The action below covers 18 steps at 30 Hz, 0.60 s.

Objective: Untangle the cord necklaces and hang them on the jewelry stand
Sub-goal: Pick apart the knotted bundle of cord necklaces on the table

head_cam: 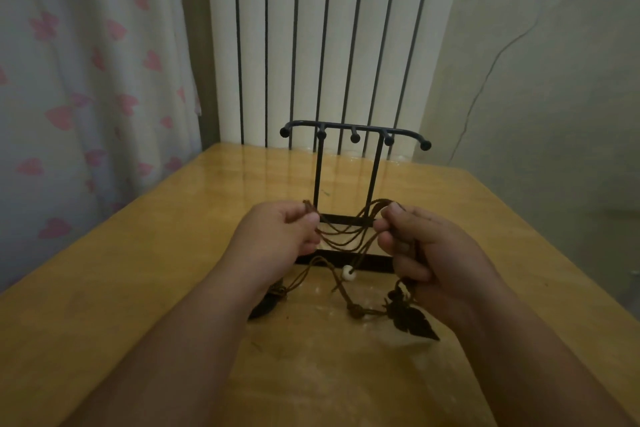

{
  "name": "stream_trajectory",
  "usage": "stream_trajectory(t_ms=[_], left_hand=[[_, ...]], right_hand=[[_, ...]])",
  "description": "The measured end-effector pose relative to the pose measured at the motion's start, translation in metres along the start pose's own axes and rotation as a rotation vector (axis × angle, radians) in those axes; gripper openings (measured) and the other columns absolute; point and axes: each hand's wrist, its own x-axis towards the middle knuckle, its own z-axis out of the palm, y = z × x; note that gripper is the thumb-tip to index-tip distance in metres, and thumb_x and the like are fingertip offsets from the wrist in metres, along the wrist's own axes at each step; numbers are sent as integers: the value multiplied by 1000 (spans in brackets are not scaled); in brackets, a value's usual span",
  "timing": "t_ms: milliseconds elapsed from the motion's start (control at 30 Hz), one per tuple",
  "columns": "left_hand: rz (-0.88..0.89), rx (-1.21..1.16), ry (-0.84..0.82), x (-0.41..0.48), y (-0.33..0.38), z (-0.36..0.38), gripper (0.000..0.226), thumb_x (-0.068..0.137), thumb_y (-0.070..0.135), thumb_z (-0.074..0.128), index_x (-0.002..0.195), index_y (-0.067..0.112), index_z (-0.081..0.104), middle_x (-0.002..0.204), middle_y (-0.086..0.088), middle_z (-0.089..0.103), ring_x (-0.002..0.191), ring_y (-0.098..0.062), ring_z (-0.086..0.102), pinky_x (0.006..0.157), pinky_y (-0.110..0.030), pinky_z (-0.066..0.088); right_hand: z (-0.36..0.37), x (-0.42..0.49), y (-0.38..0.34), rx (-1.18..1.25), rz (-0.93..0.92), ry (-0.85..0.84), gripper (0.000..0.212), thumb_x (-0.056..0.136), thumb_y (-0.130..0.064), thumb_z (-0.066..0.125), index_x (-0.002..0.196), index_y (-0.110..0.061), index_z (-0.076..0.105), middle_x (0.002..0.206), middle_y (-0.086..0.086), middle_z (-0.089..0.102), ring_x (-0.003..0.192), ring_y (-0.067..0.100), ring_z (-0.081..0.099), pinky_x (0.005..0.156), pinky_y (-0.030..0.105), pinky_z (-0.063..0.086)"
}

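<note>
Several brown cord necklaces (341,236) hang in a tangled bundle between my two hands, above the table. My left hand (280,239) pinches the left end of the cords. My right hand (426,253) grips the right end. A white bead (348,274) dangles from one cord below the bundle. A dark leaf-shaped pendant (415,322) lies under my right wrist, and another dark pendant (266,305) shows under my left wrist. The black metal jewelry stand (355,135) rises just behind my hands, its five hooks bare.
The stand's base (349,260) sits on a wooden table (138,270). A white radiator (332,38) is behind the table, a curtain with pink hearts (86,80) at the left, and a plain wall (536,80) at the right.
</note>
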Motion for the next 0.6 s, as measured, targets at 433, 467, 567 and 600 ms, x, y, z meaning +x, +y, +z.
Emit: stream_trajectory(t_ms=[433, 467, 567, 600], left_hand=[[258, 255, -256, -7, 2, 4, 21, 82, 33, 74, 102, 34, 69, 90, 15, 67, 84, 5, 62, 67, -13, 45], [261, 277, -285, -6, -1, 6, 24, 81, 34, 75, 104, 35, 70, 91, 17, 68, 85, 5, 62, 69, -13, 46], [296, 237, -319, -6, -4, 9, 10, 83, 29, 74, 90, 36, 72, 83, 16, 70, 81, 2, 65, 74, -25, 53], [297, 220, -308, -6, -4, 10, 8, 86, 28, 72, 87, 35, 72, 82, 14, 70, 80, -1, 66, 76, -29, 55]], right_hand=[[7, 0, 4, 61, -50, -20, 38, 89, -16, 59, 121, 6, 56, 84, 11, 68, 50, 6, 59, 36, 14, 29], [7, 0, 5, 60, -54, -17, 38, 90, -17, 59, 120, 6, 56, 84, 10, 68, 51, 6, 60, 36, 14, 29], [8, 0, 5, 60, -58, -13, 35, 89, -17, 59, 117, 4, 58, 84, 10, 69, 56, 6, 62, 37, 14, 29], [8, 0, 5, 63, -57, -10, 33, 89, -17, 60, 115, 3, 59, 86, 10, 70, 61, 7, 63, 37, 14, 30]])
